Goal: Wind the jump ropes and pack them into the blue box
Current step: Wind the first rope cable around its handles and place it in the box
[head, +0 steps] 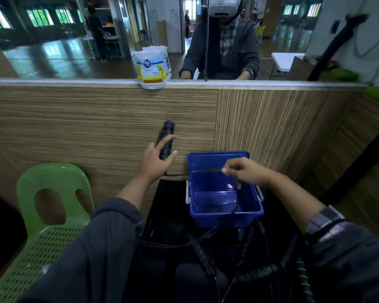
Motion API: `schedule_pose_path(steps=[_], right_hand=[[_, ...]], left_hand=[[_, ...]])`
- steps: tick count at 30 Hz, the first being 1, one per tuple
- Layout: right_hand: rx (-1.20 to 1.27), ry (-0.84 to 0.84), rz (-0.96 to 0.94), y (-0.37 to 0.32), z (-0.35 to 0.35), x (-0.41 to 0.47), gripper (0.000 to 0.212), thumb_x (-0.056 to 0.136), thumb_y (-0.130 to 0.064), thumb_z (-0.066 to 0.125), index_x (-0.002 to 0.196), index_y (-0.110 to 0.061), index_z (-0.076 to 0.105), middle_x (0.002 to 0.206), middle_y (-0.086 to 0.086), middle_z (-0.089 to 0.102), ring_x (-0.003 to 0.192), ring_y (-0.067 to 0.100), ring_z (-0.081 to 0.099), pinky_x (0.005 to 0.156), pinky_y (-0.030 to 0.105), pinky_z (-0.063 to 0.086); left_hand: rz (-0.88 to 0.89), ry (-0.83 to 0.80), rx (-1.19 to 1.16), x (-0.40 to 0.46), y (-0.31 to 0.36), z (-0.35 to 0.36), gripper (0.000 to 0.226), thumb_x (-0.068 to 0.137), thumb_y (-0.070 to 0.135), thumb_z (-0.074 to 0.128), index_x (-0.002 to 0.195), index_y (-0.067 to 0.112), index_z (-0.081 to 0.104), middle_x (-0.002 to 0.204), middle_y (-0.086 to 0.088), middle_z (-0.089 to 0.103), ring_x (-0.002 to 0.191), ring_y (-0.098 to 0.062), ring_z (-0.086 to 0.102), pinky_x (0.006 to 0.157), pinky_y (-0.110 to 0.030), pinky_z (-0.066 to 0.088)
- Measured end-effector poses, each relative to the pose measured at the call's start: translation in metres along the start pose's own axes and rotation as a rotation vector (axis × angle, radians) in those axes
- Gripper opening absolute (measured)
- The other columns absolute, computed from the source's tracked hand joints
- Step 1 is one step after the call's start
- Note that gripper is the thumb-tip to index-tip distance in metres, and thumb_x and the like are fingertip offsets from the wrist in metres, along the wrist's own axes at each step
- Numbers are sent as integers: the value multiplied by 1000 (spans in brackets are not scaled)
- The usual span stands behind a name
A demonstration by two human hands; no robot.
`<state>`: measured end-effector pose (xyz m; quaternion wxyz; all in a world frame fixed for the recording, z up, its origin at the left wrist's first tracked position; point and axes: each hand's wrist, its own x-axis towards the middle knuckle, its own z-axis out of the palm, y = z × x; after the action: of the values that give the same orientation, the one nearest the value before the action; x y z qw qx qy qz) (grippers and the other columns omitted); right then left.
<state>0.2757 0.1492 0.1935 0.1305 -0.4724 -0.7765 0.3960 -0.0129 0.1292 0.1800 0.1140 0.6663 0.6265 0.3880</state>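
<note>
A person seated before a wood-grain partition (pixel 96 119) is working at the start of a packing job, with the blue box (pixel 223 202) sitting open on a black surface (pixel 162 206) and appearing to hold almost nothing yet; something dark is lying at its bottom, too dim to identify. The left hand (pixel 155 162) is gripping the lower part of a black rope handle (pixel 166 139) with green rings, fingers curled around it, the handle pointing up and away, just left of the box. The right hand (pixel 243 171) is pinching the thin black cord (pixel 206 170) between thumb and fingertips above the box's far rim, the cord running taut from the handle across to that pinch, then dropping down into and over the box. More ropes (pixel 256 274) are lying loose and tangled in the lap area near the camera, their handles and cords overlapping, so by the look of it no rope is wound and packed yet, and most of the job is still ahead. A green plastic chair (pixel 50 206) is standing at the left, and an air freshener tub (pixel 152 71) is resting on the ledge above the partition
</note>
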Motion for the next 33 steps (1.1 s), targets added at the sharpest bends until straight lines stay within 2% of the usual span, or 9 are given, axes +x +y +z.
schedule_pose_path(steps=[5, 9, 12, 16, 20, 23, 25, 29, 33], right_hand=[[-181, 205, -190, -29, -19, -6, 17, 94, -32, 53, 90, -19, 63, 79, 2, 56, 71, 10, 50, 67, 23, 40], [-243, 216, -271, -43, -30, -4, 11, 95, -25, 52, 94, -21, 63, 88, -2, 54, 78, 9, 50, 70, 17, 38], [-256, 198, -291, -46, -32, -3, 15, 96, -22, 52, 99, -16, 65, 87, -6, 52, 77, 4, 49, 69, 11, 37], [-257, 134, -283, -43, -32, 5, 12, 94, -24, 54, 96, -18, 65, 93, 1, 58, 85, 15, 55, 75, 21, 42], [-83, 88, -235, -30, -36, 8, 15, 91, -20, 60, 93, -7, 66, 92, 13, 65, 87, 15, 60, 78, 24, 47], [153, 61, -151, -14, -34, 6, 18, 89, -18, 60, 100, -7, 70, 97, 12, 70, 90, 10, 65, 80, 14, 51], [333, 61, -83, -2, -27, 8, 23, 90, -18, 57, 106, -7, 69, 103, 14, 71, 93, 15, 66, 85, 24, 53], [647, 100, -4, 8, -6, 11, 20, 97, -3, 43, 96, -6, 64, 88, 17, 63, 81, 26, 61, 74, 30, 55], [782, 116, 96, 0, 14, 8, 28, 100, -27, 41, 106, -10, 63, 67, 4, 51, 62, 18, 57, 65, 32, 56]], left_hand=[[130, -286, 139, -5, 12, 1, 47, 86, 63, 53, 131, 61, 40, 105, 0, 40, 93, -21, 52, 85, -32, 45], [245, -476, 287, -4, 23, 6, 67, 76, 81, 36, 134, 73, 2, 116, -7, 42, 102, -34, 56, 90, -40, 47], [327, -597, 410, -7, 30, 14, 97, 67, 90, 32, 138, 57, -25, 132, -12, 43, 114, -40, 54, 96, -46, 45], [420, -728, 458, -19, 44, 29, 115, 74, 81, 44, 147, 27, -28, 153, -13, 30, 127, -37, 47, 104, -43, 40], [506, -660, 364, -28, 55, 33, 106, 84, 66, 54, 152, 21, -14, 148, -14, 39, 115, -35, 56, 97, -41, 45], [608, -553, 260, -28, 55, 31, 92, 90, 59, 50, 151, 33, -13, 116, -4, 51, 87, -28, 62, 80, -43, 51], [677, -473, 260, -27, 56, 31, 82, 91, 60, 43, 154, 29, 0, 107, 0, 46, 75, -25, 59, 73, -42, 52], [579, -398, 111, -16, 61, 30, 74, 92, 59, 40, 154, 28, 13, 114, -2, 48, 86, -25, 60, 80, -41, 51], [321, -212, -56, 2, 71, 26, 72, 89, 59, 41, 152, 28, 24, 140, -5, 48, 120, -26, 54, 97, -43, 46]])
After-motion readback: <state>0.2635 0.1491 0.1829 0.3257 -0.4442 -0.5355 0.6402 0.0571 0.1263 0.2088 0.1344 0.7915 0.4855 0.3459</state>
